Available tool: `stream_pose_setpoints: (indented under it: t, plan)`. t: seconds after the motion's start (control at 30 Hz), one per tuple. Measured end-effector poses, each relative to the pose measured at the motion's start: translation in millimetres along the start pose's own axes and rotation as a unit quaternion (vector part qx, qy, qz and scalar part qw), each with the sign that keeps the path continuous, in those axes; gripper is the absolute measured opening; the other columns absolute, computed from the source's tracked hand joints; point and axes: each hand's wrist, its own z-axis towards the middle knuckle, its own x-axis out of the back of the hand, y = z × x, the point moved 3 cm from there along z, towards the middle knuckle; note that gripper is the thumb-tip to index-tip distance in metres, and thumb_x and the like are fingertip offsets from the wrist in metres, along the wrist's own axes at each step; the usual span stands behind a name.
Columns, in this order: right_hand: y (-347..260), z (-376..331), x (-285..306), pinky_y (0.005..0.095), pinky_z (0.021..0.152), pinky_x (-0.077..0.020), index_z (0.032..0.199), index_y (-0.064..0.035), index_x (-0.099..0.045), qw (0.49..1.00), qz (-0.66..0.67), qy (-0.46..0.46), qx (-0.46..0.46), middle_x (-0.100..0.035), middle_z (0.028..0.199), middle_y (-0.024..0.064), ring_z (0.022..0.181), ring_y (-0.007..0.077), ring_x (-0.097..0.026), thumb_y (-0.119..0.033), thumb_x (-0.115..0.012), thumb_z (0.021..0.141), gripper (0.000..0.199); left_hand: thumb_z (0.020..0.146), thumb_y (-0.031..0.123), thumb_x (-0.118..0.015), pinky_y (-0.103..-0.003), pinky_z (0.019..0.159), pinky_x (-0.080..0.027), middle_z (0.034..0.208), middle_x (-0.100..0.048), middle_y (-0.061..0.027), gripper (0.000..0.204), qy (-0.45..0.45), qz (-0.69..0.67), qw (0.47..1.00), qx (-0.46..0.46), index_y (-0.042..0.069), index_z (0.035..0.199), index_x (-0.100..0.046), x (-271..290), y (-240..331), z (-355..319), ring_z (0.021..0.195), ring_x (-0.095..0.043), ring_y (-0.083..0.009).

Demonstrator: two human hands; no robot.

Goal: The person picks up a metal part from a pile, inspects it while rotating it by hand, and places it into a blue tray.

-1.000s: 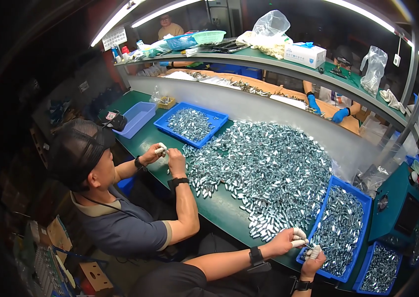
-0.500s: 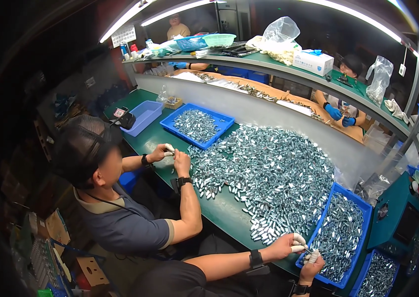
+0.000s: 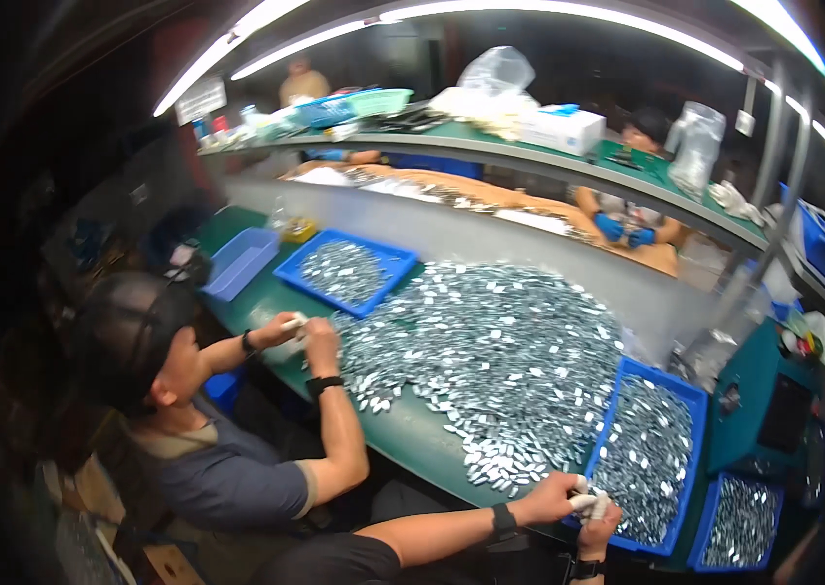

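Note:
My left hand (image 3: 551, 499) and my right hand (image 3: 599, 528) meet over the near left corner of a blue tray (image 3: 698, 429) full of small metal parts. White finger covers wrap several fingertips. Both hands are closed in a pinch, fingertips together; a small slim metal part showed between them in the earlier view and is now blurred and mostly hidden. Just left of my hands spreads a large heap of shiny, elongated metal parts (image 3: 510, 361) on the green table (image 3: 412, 429).
A co-worker (image 3: 227, 458) sits at my left, hands pinched together by the heap. Farther off are another blue tray (image 3: 398, 261) of parts and a purple bin (image 3: 242, 263). At right stand a green machine (image 3: 749, 400) and a smaller blue tray (image 3: 700, 556). A shelf (image 3: 491, 146) crosses above.
The whole view has swung, so the scene sits farther left and is blurred. My fingertips are closer together, and the small part between them no longer shows clearly.

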Motion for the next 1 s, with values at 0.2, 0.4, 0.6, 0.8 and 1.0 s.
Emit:
stream_pose_setpoints:
  t: [0.2,0.4,0.6,0.8,1.0]
  plan:
    - [-15.9,3.0,-6.6,0.0240,0.045,-0.0328,0.061,-0.0063,-0.054,1.000,0.014,-0.006,-0.012,-0.052,0.055,-0.0025,0.049,0.0055,-0.044,-0.026,-0.050,0.100,0.044,0.087,0.018,-0.070,-0.028,0.067,-0.052,0.083,-0.070,-0.0092,0.018,0.011,0.098,0.995,0.031,0.003,0.096,-0.069,15.9,8.5,4.8,0.073,-0.066,-0.0126]
    - [-26.6,3.4,-6.9,0.0270,0.048,-0.0394,0.064,-0.0029,-0.060,1.000,-0.001,-0.004,0.009,-0.056,0.056,-0.0003,0.051,0.0083,-0.050,-0.020,-0.055,0.097,0.038,0.085,0.013,-0.070,-0.027,0.071,-0.053,0.086,-0.072,-0.0097,0.016,-0.019,0.127,0.992,0.009,0.003,0.097,-0.070,18.9,14.0,5.6,0.077,-0.068,-0.0154]
    - [-40.2,5.1,12.9,0.0286,0.048,-0.0411,0.064,-0.0012,-0.061,0.998,-0.049,0.027,0.032,-0.058,0.056,0.0031,0.051,0.0093,-0.051,-0.018,-0.057,0.096,0.036,0.084,0.014,-0.070,-0.027,0.066,-0.052,0.081,-0.071,-0.0090,0.013,-0.018,0.132,0.988,0.079,0.003,0.093,-0.071,35.5,-15.2,7.3,0.073,-0.068,-0.0149]
    - [-7.8,5.1,76.7,0.0297,0.048,-0.0420,0.065,0.0004,-0.061,0.982,0.016,0.162,-0.098,-0.059,0.056,0.0052,0.051,0.0099,-0.052,-0.020,-0.058,0.095,0.037,0.081,0.016,-0.071,-0.032,0.064,-0.050,0.076,-0.069,-0.0099,0.013,-0.006,0.214,0.977,0.012,0.004,0.088,-0.071,10.9,6.3,41.6,0.069,-0.066,-0.0208]
    - [-12.1,6.8,60.3,0.0318,0.047,-0.0429,0.067,-0.0010,-0.063,0.981,-0.084,0.172,0.006,-0.061,0.057,0.0100,0.048,0.0176,-0.057,-0.022,-0.059,0.094,0.034,0.075,0.015,-0.074,-0.038,0.071,-0.047,0.091,-0.068,-0.0085,0.017,-0.084,0.395,0.890,-0.214,0.007,0.090,-0.070,-32.1,-3.0,50.2,0.080,-0.062,-0.0260]
